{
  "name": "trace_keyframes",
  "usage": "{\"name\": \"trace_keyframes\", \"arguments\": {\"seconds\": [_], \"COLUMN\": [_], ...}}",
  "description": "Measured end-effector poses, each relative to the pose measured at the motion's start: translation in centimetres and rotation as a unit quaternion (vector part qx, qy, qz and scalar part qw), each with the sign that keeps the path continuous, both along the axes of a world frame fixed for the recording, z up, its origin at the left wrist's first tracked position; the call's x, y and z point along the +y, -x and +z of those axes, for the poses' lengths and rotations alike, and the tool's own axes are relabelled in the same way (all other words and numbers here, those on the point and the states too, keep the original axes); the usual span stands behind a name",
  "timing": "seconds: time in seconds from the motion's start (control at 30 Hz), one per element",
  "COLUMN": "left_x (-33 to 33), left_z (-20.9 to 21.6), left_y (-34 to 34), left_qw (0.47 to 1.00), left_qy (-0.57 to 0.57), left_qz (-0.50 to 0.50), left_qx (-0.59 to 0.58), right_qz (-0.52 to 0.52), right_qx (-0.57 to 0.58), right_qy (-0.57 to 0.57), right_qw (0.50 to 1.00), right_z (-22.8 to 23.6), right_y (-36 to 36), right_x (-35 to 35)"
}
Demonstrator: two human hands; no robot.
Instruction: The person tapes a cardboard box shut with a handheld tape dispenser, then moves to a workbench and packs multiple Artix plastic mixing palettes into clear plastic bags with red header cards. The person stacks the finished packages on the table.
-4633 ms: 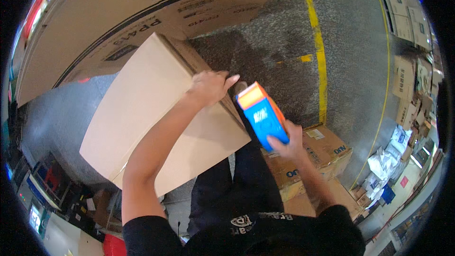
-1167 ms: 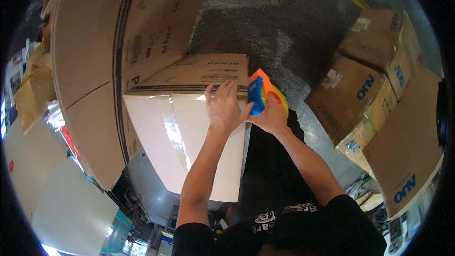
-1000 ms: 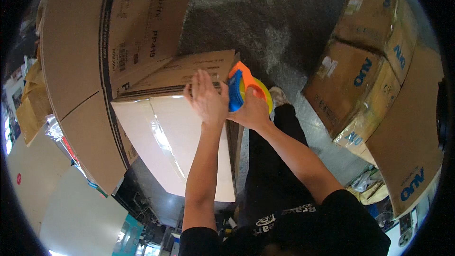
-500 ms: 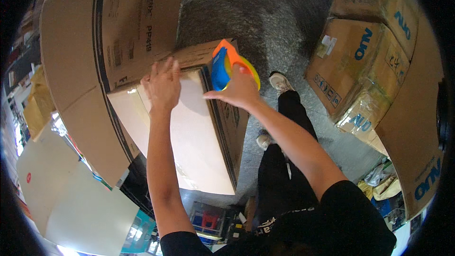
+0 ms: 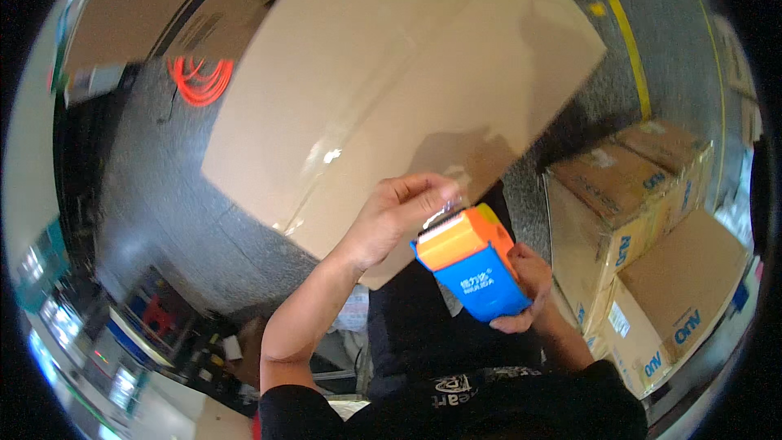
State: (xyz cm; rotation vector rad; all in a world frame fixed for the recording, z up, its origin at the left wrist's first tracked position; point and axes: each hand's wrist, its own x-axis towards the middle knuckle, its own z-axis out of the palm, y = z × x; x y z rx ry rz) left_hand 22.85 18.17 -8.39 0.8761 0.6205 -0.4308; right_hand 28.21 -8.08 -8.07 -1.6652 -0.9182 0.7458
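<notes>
My right hand (image 5: 531,287) is wrapped around a blue and orange packing tape dispenser (image 5: 481,273), its toothed edge facing my left hand (image 5: 387,224). The fingers of that left hand are pinched on the loose end of clear tape (image 5: 445,212) at the dispenser's mouth. Just beyond both hands spreads the broad plain face of a large cardboard box (image 5: 464,49). A shiny strip of clear tape (image 5: 330,151) runs across that face, and shadows fall on its near right part.
Printed cardboard boxes (image 5: 607,183) stand at the right, with an opened one (image 5: 692,277) nearer. A coiled orange cable (image 5: 202,85) lies on the floor at left. Yellow lines (image 5: 623,28) mark the floor at far right. Blurred shelving and bins (image 5: 155,310) fill the lower left.
The view has shifted, and the box's broad taped face now fills the middle. My left hand has left the box and pinches the tape end. The dispenser is now closer to my body.
</notes>
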Motion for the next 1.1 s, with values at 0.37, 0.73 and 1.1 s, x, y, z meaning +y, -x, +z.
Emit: {"name": "trace_keyframes", "arguments": {"seconds": [0.37,0.73,1.1], "left_x": [20.4,36.0,26.6], "left_z": [-3.8,-13.9,-7.6], "left_y": [24.1,18.3,16.5], "left_qw": [0.9,0.788,0.633], "left_qy": [-0.396,-0.556,-0.681], "left_qz": [0.051,-0.149,-0.312], "left_qx": [0.174,0.218,0.194], "right_qz": [0.065,-0.048,-0.02], "right_qx": [0.097,0.222,0.2], "right_qy": [0.273,0.245,0.231], "right_qw": [0.955,0.943,0.952], "right_z": [3.6,1.2,1.6], "right_y": [21.8,20.6,20.1], "right_x": [20.6,29.9,27.2]}}
